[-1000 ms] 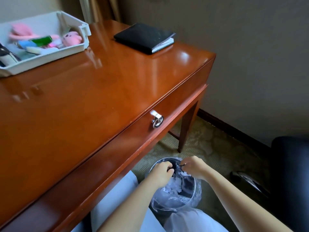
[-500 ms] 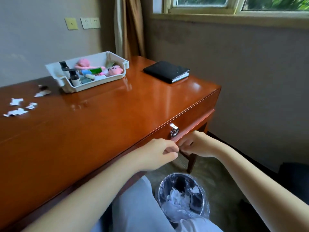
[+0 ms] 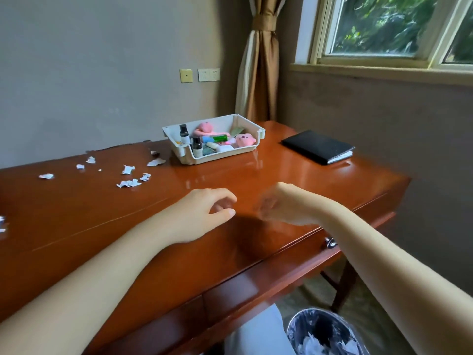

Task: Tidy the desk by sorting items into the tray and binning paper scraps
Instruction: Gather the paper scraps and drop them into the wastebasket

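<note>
**Q:** How do the hands stand?

**A:** The left hand (image 3: 204, 213) is on the near side of the tray (image 3: 225, 156), just above the desk (image 3: 281, 180). Its fingers are loosely curled, the thumb is out, and it holds nothing. The right hand (image 3: 284, 208) is beside it, also nearer than the tray, with fingers drooping. Motion blur hides its fingertips, so whether they pinch anything cannot be told.

**Q:** What reads as done?

**A:** The sorting, apparently. The tray holds small bottles (image 3: 196, 146), a pink toy (image 3: 245, 140) and other small items, and no such item lies loose outside it. The bin (image 3: 294, 326) stands on the floor, well nearer than the tray and below the desk's front edge. It already contains white paper.

**Q:** What is left?

**A:** The paper scraps (image 3: 128, 184) are scattered on the desk to the left of the tray. One lies near the tray's left corner, and the rest run farther left to the frame edge. Binning therefore looks partly done, with several pieces still to gather and drop. A closed black notebook (image 3: 317, 147) lies to the right of the tray. Whether it is meant for the tray cannot be judged from the task wording.
</note>
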